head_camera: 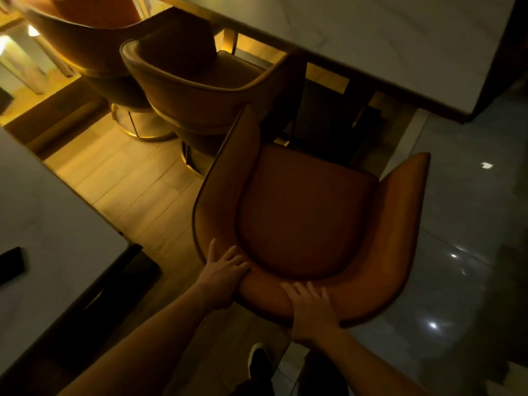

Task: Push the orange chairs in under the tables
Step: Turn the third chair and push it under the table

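Hands on the backrest rim of the nearest orange chair (308, 212). Left hand (225, 270) wraps the rim's left curve, thumb on the outside, fingers (228, 254) curled over the top: grip closed on the chair. Right hand (310, 307) lies over the rim's middle, fingers spread and hooked over the edge, also gripping it. Both forearms reach forward, bare. This chair sits clear of the marble surface (385, 47) ahead, seat facing it, not under it. Second surface (48, 224) at my left, dark flat object (11, 264) on it. Floor: wood planks (137, 190) left, glossy grey tile (457, 238) right. Dim warm light. Count: three orange chairs, two surfaces; the other two chairs (194, 90) stand in a row along the far surface.
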The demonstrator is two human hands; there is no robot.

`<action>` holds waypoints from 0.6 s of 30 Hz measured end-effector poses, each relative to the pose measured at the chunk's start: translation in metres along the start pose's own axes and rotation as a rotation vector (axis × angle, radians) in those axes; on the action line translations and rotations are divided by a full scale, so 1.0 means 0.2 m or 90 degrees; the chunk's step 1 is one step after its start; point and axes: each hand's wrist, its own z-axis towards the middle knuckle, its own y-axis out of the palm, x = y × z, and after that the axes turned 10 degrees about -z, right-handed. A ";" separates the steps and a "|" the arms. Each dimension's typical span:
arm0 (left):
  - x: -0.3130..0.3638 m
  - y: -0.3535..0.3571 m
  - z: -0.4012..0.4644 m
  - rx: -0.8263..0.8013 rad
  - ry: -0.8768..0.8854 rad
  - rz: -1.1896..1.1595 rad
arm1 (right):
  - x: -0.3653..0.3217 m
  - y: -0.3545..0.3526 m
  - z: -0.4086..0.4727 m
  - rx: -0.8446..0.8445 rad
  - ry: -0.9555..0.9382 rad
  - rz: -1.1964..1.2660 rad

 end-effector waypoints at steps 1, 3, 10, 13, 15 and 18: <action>-0.01 0.00 0.00 0.017 0.025 0.004 | 0.00 0.01 0.00 -0.002 0.001 -0.006; -0.02 0.00 0.01 0.024 0.052 0.000 | 0.00 0.00 -0.01 0.014 0.007 -0.008; 0.01 0.02 -0.04 0.105 0.047 -0.118 | -0.03 0.04 -0.01 0.086 0.029 0.030; 0.01 0.03 -0.05 0.111 0.062 -0.139 | -0.05 0.03 -0.05 0.083 0.045 0.053; -0.01 0.04 -0.05 0.114 0.071 -0.143 | -0.09 0.01 -0.07 0.068 0.062 0.060; -0.05 0.03 -0.06 0.064 0.085 -0.123 | -0.14 -0.01 -0.10 0.012 0.078 0.060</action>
